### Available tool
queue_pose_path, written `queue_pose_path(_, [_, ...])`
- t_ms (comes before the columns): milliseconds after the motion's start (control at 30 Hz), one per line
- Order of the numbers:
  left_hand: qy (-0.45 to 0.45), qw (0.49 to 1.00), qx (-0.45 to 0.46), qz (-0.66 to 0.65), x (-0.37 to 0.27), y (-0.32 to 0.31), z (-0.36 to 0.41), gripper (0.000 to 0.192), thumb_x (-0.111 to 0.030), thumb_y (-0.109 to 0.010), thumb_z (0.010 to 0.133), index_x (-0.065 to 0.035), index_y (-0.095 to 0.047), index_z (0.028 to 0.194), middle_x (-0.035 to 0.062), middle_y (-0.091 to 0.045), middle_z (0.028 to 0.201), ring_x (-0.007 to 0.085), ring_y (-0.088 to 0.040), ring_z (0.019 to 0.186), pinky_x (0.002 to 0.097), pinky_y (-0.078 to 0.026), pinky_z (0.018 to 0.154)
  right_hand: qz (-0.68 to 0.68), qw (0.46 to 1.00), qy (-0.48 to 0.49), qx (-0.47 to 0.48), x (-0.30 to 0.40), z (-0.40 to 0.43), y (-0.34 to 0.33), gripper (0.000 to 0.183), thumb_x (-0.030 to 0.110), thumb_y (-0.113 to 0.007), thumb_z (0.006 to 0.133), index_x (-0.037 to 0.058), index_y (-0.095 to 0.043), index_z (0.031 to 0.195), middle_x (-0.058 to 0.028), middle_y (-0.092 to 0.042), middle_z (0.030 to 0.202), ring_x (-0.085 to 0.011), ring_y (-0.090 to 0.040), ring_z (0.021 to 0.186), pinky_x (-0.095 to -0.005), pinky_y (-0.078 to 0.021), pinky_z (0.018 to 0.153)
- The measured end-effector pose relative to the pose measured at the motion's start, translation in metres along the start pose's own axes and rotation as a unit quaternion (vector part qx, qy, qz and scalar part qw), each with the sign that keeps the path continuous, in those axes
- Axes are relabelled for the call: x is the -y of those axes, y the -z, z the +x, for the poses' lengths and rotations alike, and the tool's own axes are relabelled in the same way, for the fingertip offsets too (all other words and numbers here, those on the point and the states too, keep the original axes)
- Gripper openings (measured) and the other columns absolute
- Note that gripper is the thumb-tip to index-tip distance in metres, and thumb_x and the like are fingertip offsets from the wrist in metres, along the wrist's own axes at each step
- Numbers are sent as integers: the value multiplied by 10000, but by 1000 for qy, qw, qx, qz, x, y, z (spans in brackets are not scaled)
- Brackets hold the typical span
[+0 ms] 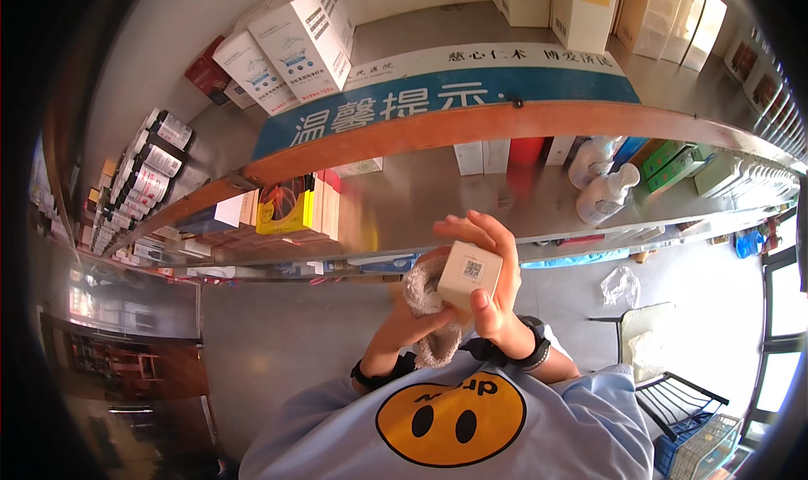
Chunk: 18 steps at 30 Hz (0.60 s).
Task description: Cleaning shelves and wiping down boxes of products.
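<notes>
A small cream cardboard box [456, 285] with a printed code on its end is held before my chest. My right hand [507, 272] grips it from the right, thumb at the near edge and fingers along the far side. My left hand [416, 325] grips a fluffy beige cloth [423, 287] against the box's left side. The cloth's lower end hangs below that hand. Most of the left fingers are hidden behind cloth and box.
Shelving with a wooden front edge [391, 131] stands ahead, stocked with white boxes [300, 38], black-and-white bottles [161, 161] and white pump bottles [606, 196]. Yellow and red packages [287, 205] sit lower. A chair [650, 335] and a blue crate [678, 458] stand at right.
</notes>
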<state>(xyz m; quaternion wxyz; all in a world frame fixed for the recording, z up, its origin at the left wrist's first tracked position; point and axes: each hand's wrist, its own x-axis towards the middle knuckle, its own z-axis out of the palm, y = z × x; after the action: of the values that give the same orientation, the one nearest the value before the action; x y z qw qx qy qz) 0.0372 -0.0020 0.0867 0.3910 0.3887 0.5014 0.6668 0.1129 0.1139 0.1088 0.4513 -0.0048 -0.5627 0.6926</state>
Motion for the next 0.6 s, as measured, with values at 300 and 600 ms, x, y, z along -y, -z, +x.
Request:
queue_pose_path(300, [8, 982, -113, -149, -1, 7, -17, 672, -191, -688, 773, -20, -324, 1310, 92, -466, 1230, 193, -447, 1151, 344, -359, 973, -77, 993, 58, 67, 1, -1, 14, 756, 445, -638, 708, -56, -404, 1224, -208, -475, 1192, -326, -419, 1133, -432, -318, 959])
queue_pose_path(600, [21, 935, -204, -288, -2, 10, -21, 800, -661, -392, 813, -46, -326, 1321, 148, -445, 1255, 280, -479, 1118, 426, -390, 948, -169, 969, -36, 178, 14, -2, 8, 645, 215, -755, 618, -18, -469, 1147, -153, -519, 1011, -271, -549, 901, -348, -473, 783])
